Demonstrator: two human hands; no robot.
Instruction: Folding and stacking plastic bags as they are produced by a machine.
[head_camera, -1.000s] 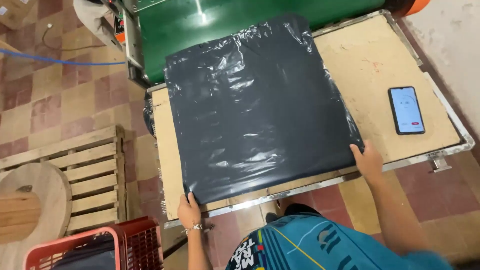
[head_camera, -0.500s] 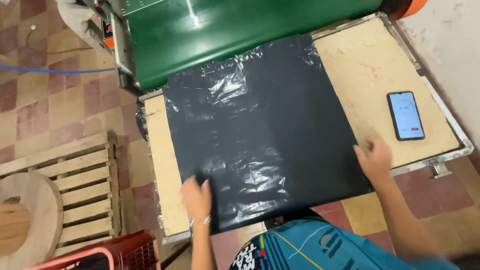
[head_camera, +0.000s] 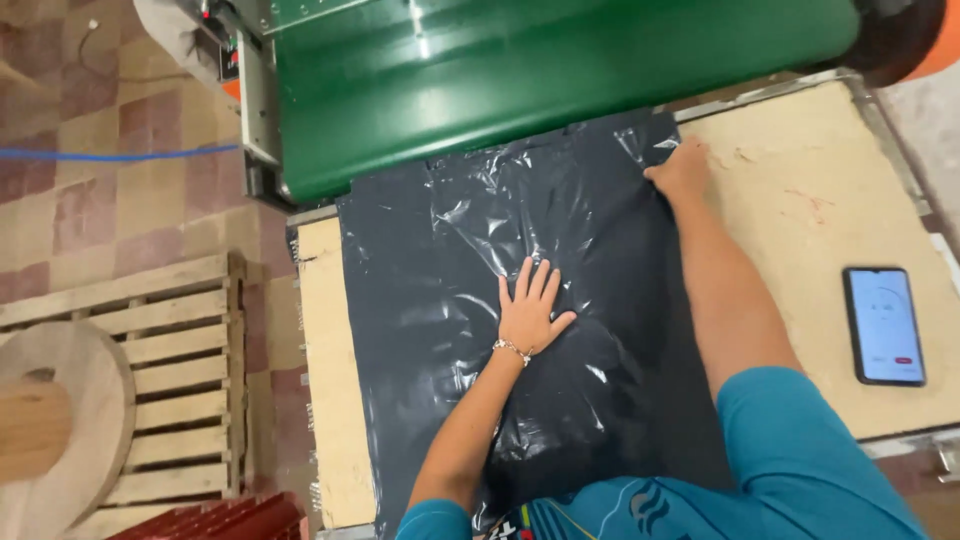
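A black plastic sheet (head_camera: 520, 300) lies on the wooden table (head_camera: 800, 180), its far edge at the green conveyor belt (head_camera: 520, 70) — thin, limp, probably slippery. Left hand (head_camera: 530, 312) presses flat, fingers spread, mid-sheet; right hand (head_camera: 683, 170) pins its far right corner — best held by its edges.

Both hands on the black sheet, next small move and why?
Probably sweep the left hand outward: it lies flat mid-sheet among wrinkles in the black plastic sheet, while the right hand pins the far edge beside the green roller.
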